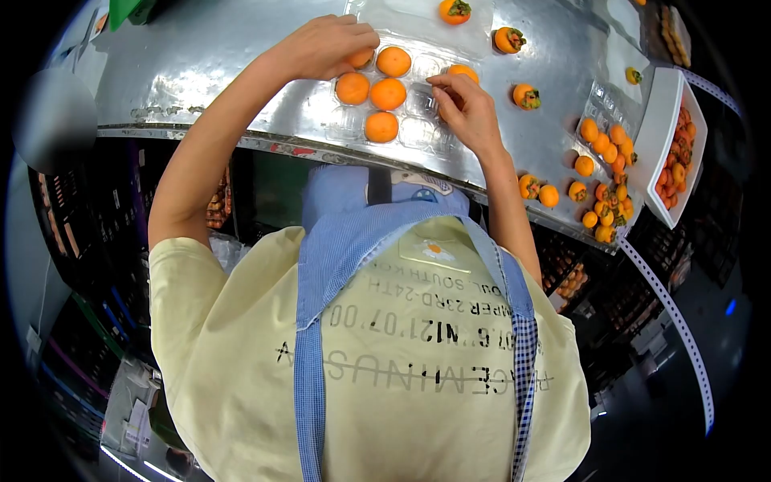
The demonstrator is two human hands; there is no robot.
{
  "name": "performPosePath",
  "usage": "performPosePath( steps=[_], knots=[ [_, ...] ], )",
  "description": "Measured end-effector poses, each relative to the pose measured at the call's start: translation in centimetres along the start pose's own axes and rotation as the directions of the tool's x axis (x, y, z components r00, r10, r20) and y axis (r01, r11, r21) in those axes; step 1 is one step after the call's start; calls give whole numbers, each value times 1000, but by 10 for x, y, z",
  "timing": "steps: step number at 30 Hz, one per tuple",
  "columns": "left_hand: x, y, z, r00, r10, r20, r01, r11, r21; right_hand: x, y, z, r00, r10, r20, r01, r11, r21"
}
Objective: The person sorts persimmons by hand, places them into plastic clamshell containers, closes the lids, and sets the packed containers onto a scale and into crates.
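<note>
My left hand [333, 44] is closed around an orange persimmon [361, 59] at the upper left of a clear plastic tray [418, 138]. Beside it in the tray lie several more smooth-side-up persimmons [389, 94]. Over the tray's right part is my right hand [470, 108], its fingers curled and thumb and forefinger tips close together; whatever they pinch is hidden. One persimmon [463, 74] shows just beyond those fingers, and a sliver of another [443, 115] shows beneath the thumb.
Loose persimmons with green calyxes [526, 96] lie right of the tray on the metal table [201, 76]. A cluster of persimmons [614, 205] sits at the right corner. Beyond stands a white crate [654, 128] holding reddish fruit. Something green [124, 11] is at the upper left.
</note>
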State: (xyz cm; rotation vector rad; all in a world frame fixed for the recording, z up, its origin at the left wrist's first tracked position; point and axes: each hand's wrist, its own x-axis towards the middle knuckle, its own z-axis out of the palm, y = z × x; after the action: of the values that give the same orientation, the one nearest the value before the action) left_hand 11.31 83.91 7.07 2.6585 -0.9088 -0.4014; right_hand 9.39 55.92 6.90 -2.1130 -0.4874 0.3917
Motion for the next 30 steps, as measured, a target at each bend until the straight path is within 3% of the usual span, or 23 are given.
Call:
performPosePath(
  steps=[5,7,8,10,12,15,20,23,30],
  knots=[
    [-15,-6,14,962,-150,-228,84,958,-274,-1,3,0,1000,-22,11,22,1000,-13],
    [-22,1,15,887,-346,-306,125,817,-563,-1,1,-1,1000,0,12,0,1000,2],
    [-25,5,15,837,-446,-316,120,715,-689,-1,-1,-1,1000,10,8,-10,1000,14],
    [-28,14,22,761,-580,-290,-152,276,-949,-1,-6,-1,1000,13,-5,-13,998,69],
    [-27,33,20,750,-633,-193,-384,-178,-906,0,-17,-1,1000,-5,-20,8,988,152],
    [-26,62,27,795,-585,-161,-487,-457,-744,4,-40,5,997,-64,-49,77,938,337],
    [-19,99,31,838,-523,-154,-486,-589,-646,9,-56,12,994,-80,-76,106,877,469],
    [-17,103,38,800,-579,-158,-491,-481,-726,7,-56,15,991,-79,-105,117,893,434],
    [-22,105,36,841,-496,-215,-459,-446,-769,-1,-64,13,989,-88,-118,123,933,337]
  ],
)
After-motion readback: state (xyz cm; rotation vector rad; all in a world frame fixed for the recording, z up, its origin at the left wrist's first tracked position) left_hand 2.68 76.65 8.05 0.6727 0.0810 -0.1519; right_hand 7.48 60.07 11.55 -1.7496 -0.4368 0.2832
